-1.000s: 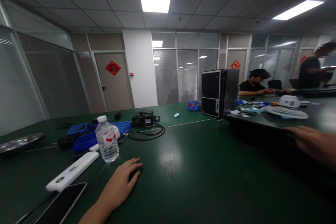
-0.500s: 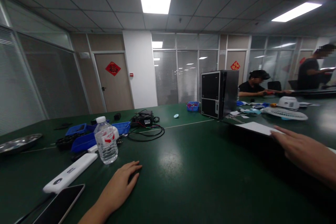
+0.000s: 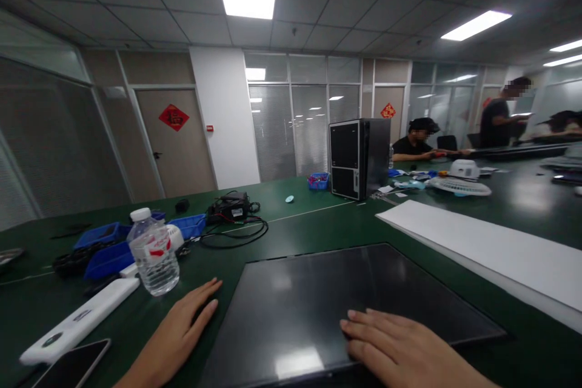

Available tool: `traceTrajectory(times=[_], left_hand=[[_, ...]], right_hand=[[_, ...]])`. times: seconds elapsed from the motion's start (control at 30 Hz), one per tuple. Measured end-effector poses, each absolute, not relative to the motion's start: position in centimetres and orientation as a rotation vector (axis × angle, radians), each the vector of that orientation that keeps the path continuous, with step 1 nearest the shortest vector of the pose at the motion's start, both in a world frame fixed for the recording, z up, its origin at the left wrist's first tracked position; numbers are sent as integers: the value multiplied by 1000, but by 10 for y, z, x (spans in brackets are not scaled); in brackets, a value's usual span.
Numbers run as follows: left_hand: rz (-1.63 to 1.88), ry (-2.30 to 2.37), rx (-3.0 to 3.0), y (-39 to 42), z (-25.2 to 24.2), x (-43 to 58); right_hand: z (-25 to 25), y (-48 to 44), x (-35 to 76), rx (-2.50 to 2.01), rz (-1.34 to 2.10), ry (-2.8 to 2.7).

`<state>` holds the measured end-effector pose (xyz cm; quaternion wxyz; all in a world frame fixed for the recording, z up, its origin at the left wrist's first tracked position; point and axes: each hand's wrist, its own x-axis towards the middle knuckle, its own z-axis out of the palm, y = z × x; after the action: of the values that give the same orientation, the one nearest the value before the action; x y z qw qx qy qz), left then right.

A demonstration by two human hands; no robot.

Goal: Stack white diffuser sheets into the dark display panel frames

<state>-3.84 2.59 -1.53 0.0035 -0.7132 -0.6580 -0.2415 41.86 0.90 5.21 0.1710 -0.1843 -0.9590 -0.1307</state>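
A dark flat panel [image 3: 327, 297] lies on the green table [image 3: 309, 224] in front of me. My right hand [image 3: 400, 348] rests flat on its near part, fingers stretched out. Just left of the panel's edge, my left hand [image 3: 179, 330] lies flat on the table with fingers extended, holding nothing. A water bottle [image 3: 153, 251] stands upright a little beyond the left hand. A white flat device [image 3: 79, 318] and a dark phone [image 3: 68, 367] lie to the left.
A white sheet [image 3: 482, 248] lies right of the panel. Blue bins [image 3: 111, 245], a black box with cables [image 3: 231, 215], a computer tower [image 3: 357, 157] and a white fan-like object [image 3: 459, 182] stand farther back. Other people are at the far right end.
My right hand has come from the far right in toward me, and the dark panel now lies under it in front of me. The white sheet is uncovered. The view turned right.
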Motion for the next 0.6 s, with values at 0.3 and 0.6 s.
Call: traceTrajectory(times=[0.3,0.6], left_hand=[[-500,-1969,-2411,15,-2,-31],[-538,-2099,-2370,19,-6,-39]], right_hand=[[18,136,493,-1449,-265,-2435],[-31,241,690,-1789,-563,-1972]])
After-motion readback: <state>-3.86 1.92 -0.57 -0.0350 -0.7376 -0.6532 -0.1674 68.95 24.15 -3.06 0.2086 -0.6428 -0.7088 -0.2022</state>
